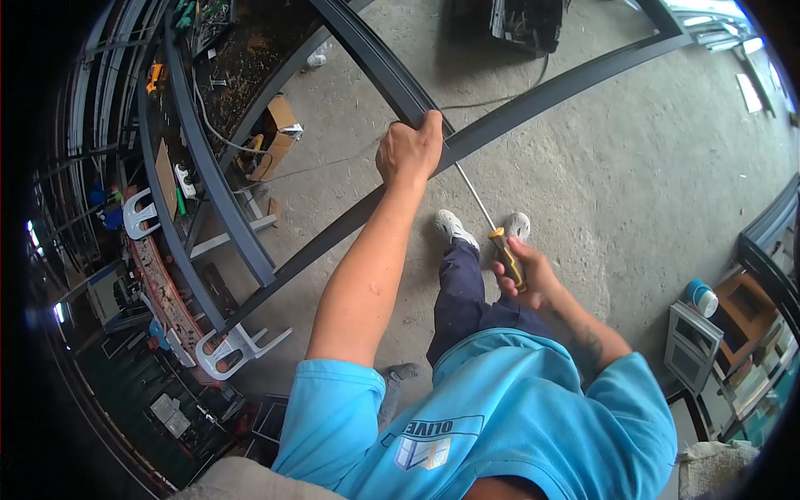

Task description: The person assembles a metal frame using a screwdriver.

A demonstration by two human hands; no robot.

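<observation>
My left hand [410, 150] is wrapped round a bar of the dark grey metal frame [567, 92], close to the joint where two bars meet. In my right hand [530, 275] is a long screwdriver [509, 260] with a yellow and black handle. Its thin shaft slants up and away to the underside of that joint. The tip meets the bar's edge there, and whether it sits in a screw cannot be made out.
White plastic chairs [227, 354] stand under the frame's left side, near an opened cardboard box [280, 137]. A black case [527, 23] sits on the concrete floor ahead, with a cable trailing from it. Cabinets and a white bucket [705, 300] are at the right.
</observation>
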